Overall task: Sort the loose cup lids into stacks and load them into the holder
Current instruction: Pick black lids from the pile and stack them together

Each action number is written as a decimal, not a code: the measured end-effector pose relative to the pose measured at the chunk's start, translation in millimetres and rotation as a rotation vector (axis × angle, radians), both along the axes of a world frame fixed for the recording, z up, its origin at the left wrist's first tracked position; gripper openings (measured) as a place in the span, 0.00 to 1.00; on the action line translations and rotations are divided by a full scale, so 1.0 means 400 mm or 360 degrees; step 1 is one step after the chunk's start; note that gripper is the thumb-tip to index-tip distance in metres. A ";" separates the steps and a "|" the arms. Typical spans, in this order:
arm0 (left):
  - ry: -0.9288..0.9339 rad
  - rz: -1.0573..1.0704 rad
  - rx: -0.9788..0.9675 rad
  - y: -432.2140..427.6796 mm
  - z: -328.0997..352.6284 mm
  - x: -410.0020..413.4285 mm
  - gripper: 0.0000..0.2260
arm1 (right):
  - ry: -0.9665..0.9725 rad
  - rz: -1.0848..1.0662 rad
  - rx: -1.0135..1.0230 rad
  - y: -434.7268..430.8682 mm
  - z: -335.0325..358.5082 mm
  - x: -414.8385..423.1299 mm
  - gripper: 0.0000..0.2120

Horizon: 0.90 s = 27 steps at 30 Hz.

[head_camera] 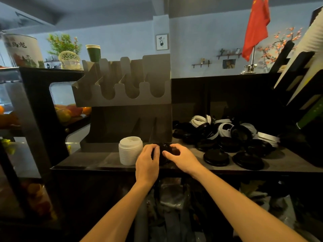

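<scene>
In the head view, your left hand (147,159) and right hand (181,158) cup a short black lid stack (164,155) from either side, fingers curled round its rim, near the front edge of the tabletop (97,160). It is dark there, so I cannot tell how firmly you grip. Just left of it a white lid stack (130,151) stands upright, close beside your left hand. The loose lids (227,135) lie heaped toward the back right, with two black ones flat nearer the front edge. The holder (122,88) stands at the back left, its upper slots showing no lids. Square the black stack between both palms so the rims nest evenly. Press lightly, and mind your left knuckles, which could topple the white stack.
</scene>
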<state>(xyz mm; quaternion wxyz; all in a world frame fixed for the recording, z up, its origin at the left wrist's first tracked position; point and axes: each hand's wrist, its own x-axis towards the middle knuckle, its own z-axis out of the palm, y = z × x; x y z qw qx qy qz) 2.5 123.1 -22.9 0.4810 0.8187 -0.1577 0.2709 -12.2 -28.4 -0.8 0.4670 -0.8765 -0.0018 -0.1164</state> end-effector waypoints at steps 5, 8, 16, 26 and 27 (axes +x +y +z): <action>-0.0105 -0.0036 0.0110 0.001 -0.001 0.008 0.07 | -0.0047 -0.0050 -0.0105 -0.004 -0.009 0.001 0.29; -0.0284 -0.0018 0.0092 -0.012 0.005 -0.003 0.06 | -0.0285 -0.0114 -0.0183 -0.016 -0.013 -0.026 0.23; -0.0322 -0.0407 0.0221 -0.190 0.082 -0.035 0.04 | -0.0648 -0.0288 -0.0755 -0.224 0.013 -0.135 0.17; 0.0186 -0.0568 0.0856 -0.382 0.064 -0.014 0.24 | -0.0066 -0.0788 -0.0961 -0.470 -0.008 -0.243 0.27; 0.0197 -0.0542 0.0998 -0.386 0.065 -0.012 0.27 | 0.0003 -0.0790 -0.0927 -0.477 -0.014 -0.245 0.29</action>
